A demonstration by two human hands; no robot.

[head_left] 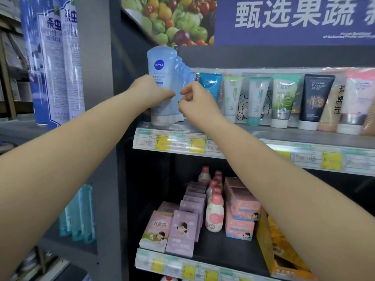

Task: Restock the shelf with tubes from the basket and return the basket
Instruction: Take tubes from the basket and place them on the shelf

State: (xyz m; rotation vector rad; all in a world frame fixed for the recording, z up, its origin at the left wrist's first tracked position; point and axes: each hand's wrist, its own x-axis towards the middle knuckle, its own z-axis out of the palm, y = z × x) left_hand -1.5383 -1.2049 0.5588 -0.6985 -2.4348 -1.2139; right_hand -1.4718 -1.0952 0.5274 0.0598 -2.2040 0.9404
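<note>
A row of light blue Nivea tubes [160, 63] stands cap-down at the left end of the upper shelf [284, 136]. My left hand [150, 92] grips the front tube around its middle. My right hand [194, 102] is beside it on the right, fingers curled and pinching at the edges of the tubes behind the front one. The basket is not in view.
Other face-wash tubes [284, 98] in green, teal, black and pink line the same shelf to the right. Price tags [172, 141] run along its front edge. The lower shelf holds pink and purple boxes [182, 230] and small bottles [214, 216]. A dark upright [119, 179] borders the shelves on the left.
</note>
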